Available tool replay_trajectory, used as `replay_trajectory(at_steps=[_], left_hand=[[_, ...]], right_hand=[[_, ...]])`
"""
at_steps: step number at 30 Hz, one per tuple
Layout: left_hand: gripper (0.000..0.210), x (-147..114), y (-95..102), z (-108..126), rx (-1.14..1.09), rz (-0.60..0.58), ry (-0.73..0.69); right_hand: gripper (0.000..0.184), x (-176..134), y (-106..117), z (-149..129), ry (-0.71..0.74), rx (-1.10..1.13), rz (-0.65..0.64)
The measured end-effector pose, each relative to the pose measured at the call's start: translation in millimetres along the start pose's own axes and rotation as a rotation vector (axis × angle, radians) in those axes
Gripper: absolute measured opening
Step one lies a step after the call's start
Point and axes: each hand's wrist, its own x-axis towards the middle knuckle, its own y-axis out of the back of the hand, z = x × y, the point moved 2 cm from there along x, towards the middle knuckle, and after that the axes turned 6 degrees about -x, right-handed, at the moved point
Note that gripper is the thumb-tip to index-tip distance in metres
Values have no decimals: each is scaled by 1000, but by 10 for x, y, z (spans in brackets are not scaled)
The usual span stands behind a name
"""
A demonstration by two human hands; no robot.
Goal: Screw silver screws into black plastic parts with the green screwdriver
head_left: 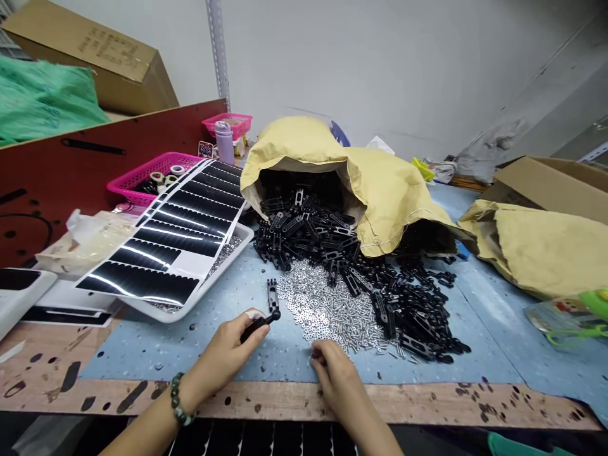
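Black part (261, 322) with a ball end sits in the left hand (232, 343), grip closed around it. Just beyond that grip, another black piece (272, 295) lies on the surface (142, 354). The right hand (336, 370) curls inward; its grip's opening and contents I cannot tell. Beyond it lie loose silver hardware (327, 304) and, further right, heaped black parts (422, 316): much seems left unhandled.

Smooth, plastic-looking black parts (422, 316), shiny metal screws (358, 316), creased, matt, paper-like sacks (297, 142), glossy black-and-white sheets (187, 221)
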Motion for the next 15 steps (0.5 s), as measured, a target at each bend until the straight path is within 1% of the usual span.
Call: replay_trajectory(at_steps=[2, 4, 6, 8, 10, 13, 15], left_hand=[[21, -16, -18, -25, -8, -14, -9], [17, -21, -47, -11, -8, -32, -17], [14, -3, -90, 32, 20, -64, -65], [12, 41, -168, 85, 105, -116, -186], [13, 104, -278, 112, 206, -181, -319], [14, 213, -422, 82, 293, -254, -419], [16, 275, -453, 45, 336, -295, -467]], right_hand=[[20, 50, -158, -30, 46, -56, 46], [19, 97, -231, -66, 63, -95, 79], [24, 93, -202, -69, 47, -106, 115], [32, 33, -111, -39, 14, -91, 171], [34, -46, -25, -9, -6, -62, 224], [30, -108, -4, -21, 41, -40, 222], [24, -92, -49, -54, 94, -50, 211]])
